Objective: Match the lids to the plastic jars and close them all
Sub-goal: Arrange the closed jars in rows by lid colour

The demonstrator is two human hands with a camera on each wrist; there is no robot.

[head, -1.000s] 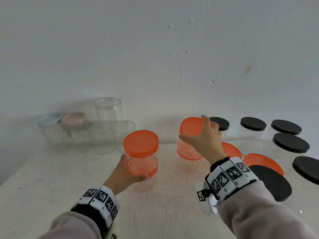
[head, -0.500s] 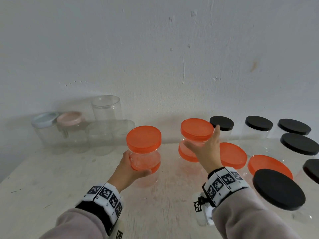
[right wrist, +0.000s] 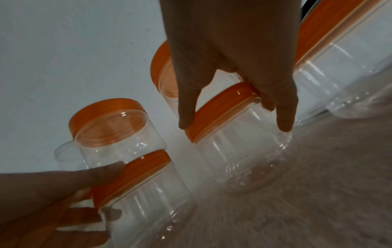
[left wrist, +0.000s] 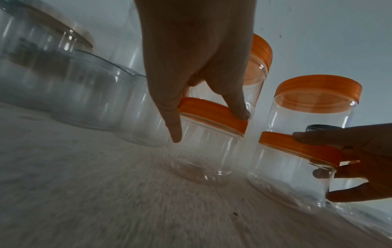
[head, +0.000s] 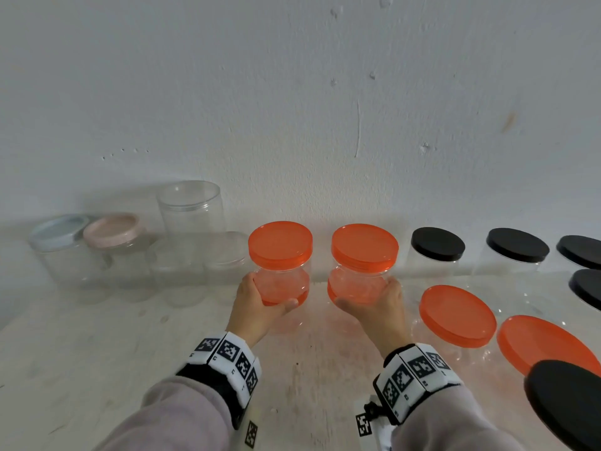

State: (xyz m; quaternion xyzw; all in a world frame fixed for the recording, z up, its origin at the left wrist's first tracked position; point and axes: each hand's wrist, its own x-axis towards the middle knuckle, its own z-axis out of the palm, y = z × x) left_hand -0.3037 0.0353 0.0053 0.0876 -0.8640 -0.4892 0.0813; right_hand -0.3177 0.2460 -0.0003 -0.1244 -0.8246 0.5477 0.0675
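Note:
Two stacks of clear jars with orange lids stand side by side near the wall. The left stack's top lid point(head: 279, 244) sits above my left hand point(head: 270, 292), which grips this stack where the lower jar's orange lid point(left wrist: 212, 112) meets the upper jar point(left wrist: 257, 67). My right hand point(head: 364, 292) grips the right stack, topped by its own orange lid point(head: 364, 247), at the same level. In the right wrist view its fingers point(right wrist: 284, 117) curl over the lower lid point(right wrist: 220, 109).
Back left stand clear jars with a pale blue lid point(head: 58, 231) and a pink lid point(head: 113, 229), plus lidless clear jars point(head: 192, 206). Black-lidded jars point(head: 437, 244) line the back right. Wider orange-lidded jars point(head: 457, 315) and a black lid point(head: 566, 402) crowd the right front.
Both stacks have slid back toward the wall and now stand close together. My right hand dropped from the upper jar to the junction of the two jars.

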